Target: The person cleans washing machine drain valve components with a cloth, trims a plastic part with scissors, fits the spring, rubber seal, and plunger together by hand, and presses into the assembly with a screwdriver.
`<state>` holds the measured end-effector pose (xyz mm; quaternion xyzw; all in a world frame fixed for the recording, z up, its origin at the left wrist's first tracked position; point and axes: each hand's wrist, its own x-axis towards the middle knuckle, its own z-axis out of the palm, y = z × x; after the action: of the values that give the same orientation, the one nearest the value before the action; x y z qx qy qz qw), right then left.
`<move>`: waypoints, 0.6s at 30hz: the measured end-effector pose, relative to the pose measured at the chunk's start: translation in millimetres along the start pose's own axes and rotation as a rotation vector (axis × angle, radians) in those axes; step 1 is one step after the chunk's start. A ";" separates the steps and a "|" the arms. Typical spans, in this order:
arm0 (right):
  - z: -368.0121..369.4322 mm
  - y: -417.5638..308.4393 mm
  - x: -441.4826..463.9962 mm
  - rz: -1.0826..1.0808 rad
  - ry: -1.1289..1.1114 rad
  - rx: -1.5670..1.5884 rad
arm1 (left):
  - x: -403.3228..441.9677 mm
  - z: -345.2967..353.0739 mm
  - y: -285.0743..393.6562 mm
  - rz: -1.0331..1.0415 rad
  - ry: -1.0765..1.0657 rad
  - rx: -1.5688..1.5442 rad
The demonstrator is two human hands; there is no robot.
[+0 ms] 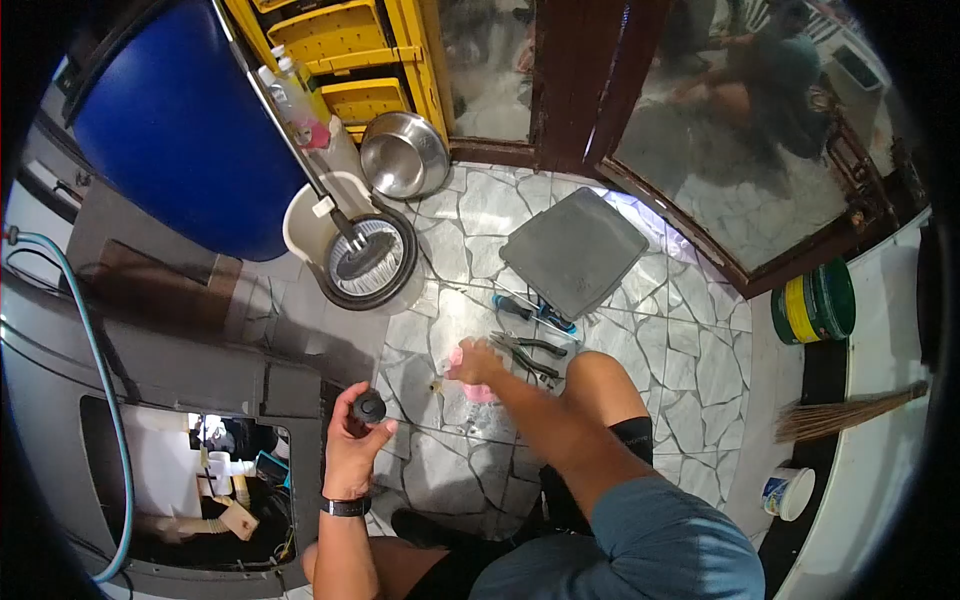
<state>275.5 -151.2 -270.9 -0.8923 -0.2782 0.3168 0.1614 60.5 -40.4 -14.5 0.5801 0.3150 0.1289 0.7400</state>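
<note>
My left hand [357, 436] holds a small round black part [369, 407] between thumb and fingers, beside the open grey machine housing [280, 400]. Over the tiled floor, my right hand [474, 362] has its fingers bent down at a pink cloth [479, 390]; whether they grip it is hard to make out. Just right of that hand lie pliers with dark handles [540, 346]. Above them are a blue-handled screwdriver [513, 306] and another blue and black tool [556, 320], near the edge of a grey panel [575, 250].
A mop bucket [300, 225], a steel bowl [404, 155] and a blue barrel [190, 130] stand at upper left. A green bucket [833, 300], a broom [850, 413] and a white tub [790, 494] are at right. Brown-framed glass doors [570, 90] stand ahead.
</note>
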 end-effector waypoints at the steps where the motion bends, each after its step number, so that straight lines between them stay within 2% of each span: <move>1: -8.3 11.8 9.1 -0.108 -0.068 -0.087 | -0.1 0.5 -4.7 -0.021 0.074 0.070; 2: -29.5 29.9 31.4 -0.241 -0.215 -0.108 | -0.4 0.1 -7.7 -0.031 0.088 0.070; 3: -38.2 50.5 61.0 -0.246 -0.340 -0.180 | 0.5 -0.3 -8.9 -0.078 0.092 -0.090; 4: -65.6 72.1 67.0 -0.192 -0.349 -0.118 | 0.2 -2.8 -7.0 -0.113 0.109 -0.249; 5: -70.2 109.8 99.2 -0.158 -0.430 -0.242 | -3.5 -3.4 -1.8 -0.155 0.132 -0.299; 6: -138.2 97.0 54.7 0.006 -0.430 -0.165 | -5.8 -9.2 -1.9 -0.204 0.164 -0.387; 7: -152.2 119.0 52.5 0.160 -0.439 -0.163 | -4.5 -17.8 -5.2 -0.244 0.190 -0.475; 8: -148.9 166.8 76.2 0.239 -0.611 -0.263 | -2.8 -22.1 -6.7 -0.212 0.147 -0.542; 9: -112.7 261.1 111.8 0.285 -0.707 -0.321 | -1.5 -22.1 -8.7 -0.184 0.089 -0.614; 10: -110.8 283.1 92.0 0.427 -0.546 -0.402 | -1.1 -21.4 -8.3 -0.182 0.091 -0.706; 11: -115.2 295.9 69.7 0.450 -0.375 -0.484 | 1.2 -20.4 -6.8 -0.181 0.081 -0.792; 13: -112.7 306.1 37.8 0.435 -0.262 -0.435 | 3.4 -19.9 -4.0 -0.147 0.086 -0.797; 15: -88.8 318.8 30.8 0.391 -0.209 -0.389 | 4.4 -17.8 -0.2 -0.170 0.109 -0.968; 16: -75.5 314.0 24.2 0.364 0.032 -0.183 | 4.7 -19.8 -1.3 -0.154 0.122 -0.965; 18: -65.9 299.5 20.4 0.320 0.266 0.030 | 7.6 -25.5 -4.5 -0.150 0.100 -1.013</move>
<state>449.9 -383.9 -370.4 -0.9565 -0.1046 0.2221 0.1578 49.9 -17.7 -24.4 0.1178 0.2888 0.2397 0.9194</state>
